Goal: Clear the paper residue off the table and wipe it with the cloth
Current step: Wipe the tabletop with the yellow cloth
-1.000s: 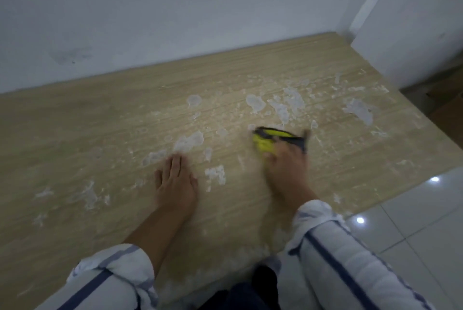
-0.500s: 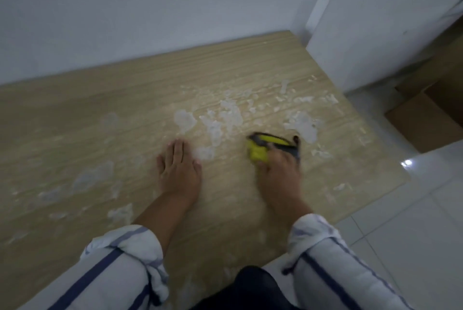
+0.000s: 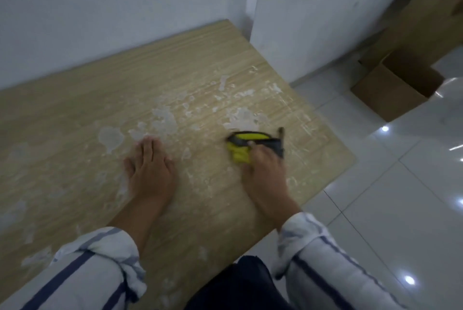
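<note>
My rolled striped sleeves sit nearest, then my left hand (image 3: 150, 171) – flat on the tabletop (image 3: 75, 114), fingers together and extended, palm down, holding nothing, just bracing. My right hand (image 3: 263, 171) is curled shut around a yellow-and-black scraper (image 3: 246, 144), its working edge down on the wood just short of a thick white patch of paper residue (image 3: 240, 118). More residue lies past my left fingertips, a blotchy cluster toward the middle, and thinner flecks run on toward the far right corner by the wall; faint smears also show on the near-left side. I see no cloth anywhere in view, so I judge wiping is not yet started and scraping is the step in hand. Risks from here – if I tilt the scraper too steep, the edge could gouge the wood-grain surface; too shallow and it may skate over the stuck patch and slip toward the table's right edge, which is close. Loosened bits could get shoved off onto the glossy tile floor (image 3: 375, 209) instead of gathered. Beyond the edge an open cardboard box (image 3: 390, 89) sits on the floor, well apart from the work. The view is blurred, so finer flecks can't be judged.
</note>
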`<control>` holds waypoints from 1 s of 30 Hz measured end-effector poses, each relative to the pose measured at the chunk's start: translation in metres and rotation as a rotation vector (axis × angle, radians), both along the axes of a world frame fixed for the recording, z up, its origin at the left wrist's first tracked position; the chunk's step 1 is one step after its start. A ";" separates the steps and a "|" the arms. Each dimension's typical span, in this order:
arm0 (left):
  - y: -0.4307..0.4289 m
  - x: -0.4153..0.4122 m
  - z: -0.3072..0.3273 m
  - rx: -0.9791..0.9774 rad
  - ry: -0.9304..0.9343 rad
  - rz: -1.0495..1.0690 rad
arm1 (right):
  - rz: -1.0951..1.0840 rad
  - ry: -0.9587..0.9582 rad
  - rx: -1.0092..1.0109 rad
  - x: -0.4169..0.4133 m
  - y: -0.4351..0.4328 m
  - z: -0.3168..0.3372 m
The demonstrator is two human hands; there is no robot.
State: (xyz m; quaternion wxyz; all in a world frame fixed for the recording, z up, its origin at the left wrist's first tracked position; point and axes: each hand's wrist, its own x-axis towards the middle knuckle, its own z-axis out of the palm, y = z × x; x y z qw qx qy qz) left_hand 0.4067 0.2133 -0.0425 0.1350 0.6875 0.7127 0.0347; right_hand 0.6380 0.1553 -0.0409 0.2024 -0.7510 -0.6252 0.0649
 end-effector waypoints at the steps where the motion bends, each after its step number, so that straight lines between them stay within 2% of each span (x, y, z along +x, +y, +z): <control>1: -0.001 0.000 0.000 0.010 0.006 0.000 | -0.123 -0.002 -0.035 0.026 0.001 0.003; 3: -0.001 0.000 0.001 0.020 0.014 0.001 | -0.324 0.024 -0.092 0.063 0.005 0.014; 5: 0.002 0.003 0.001 0.010 0.013 -0.010 | -0.417 0.062 -0.066 0.060 0.012 0.020; 7: 0.005 0.013 0.000 -0.007 -0.007 -0.032 | -0.316 0.105 0.015 0.016 0.015 0.030; 10: 0.004 0.033 -0.002 -0.011 -0.026 -0.085 | 0.079 0.073 -0.017 -0.056 -0.009 0.011; 12: 0.000 0.039 -0.003 0.000 -0.018 -0.143 | 0.138 0.006 0.011 -0.046 -0.021 0.002; 15: -0.007 0.039 -0.001 -0.005 0.002 -0.213 | -0.081 0.034 0.054 0.015 -0.016 0.010; 17: -0.012 0.038 0.001 -0.005 0.007 -0.245 | -0.306 0.028 -0.022 0.056 -0.012 0.017; 19: -0.018 0.041 0.002 -0.009 0.004 -0.267 | -0.394 0.027 -0.036 0.067 -0.011 0.022; 23: -0.025 0.052 0.000 -0.018 -0.024 -0.263 | -0.075 0.091 0.039 -0.016 -0.031 0.023; 26: -0.028 0.061 -0.002 -0.034 -0.038 -0.245 | 0.166 -0.022 0.016 -0.036 -0.062 0.004; 28: -0.029 0.067 -0.002 -0.030 -0.037 -0.239 | 0.146 0.000 0.002 0.002 -0.054 0.000; 30: -0.031 0.074 -0.001 -0.017 -0.033 -0.229 | -0.006 0.001 -0.028 0.047 -0.037 0.005</control>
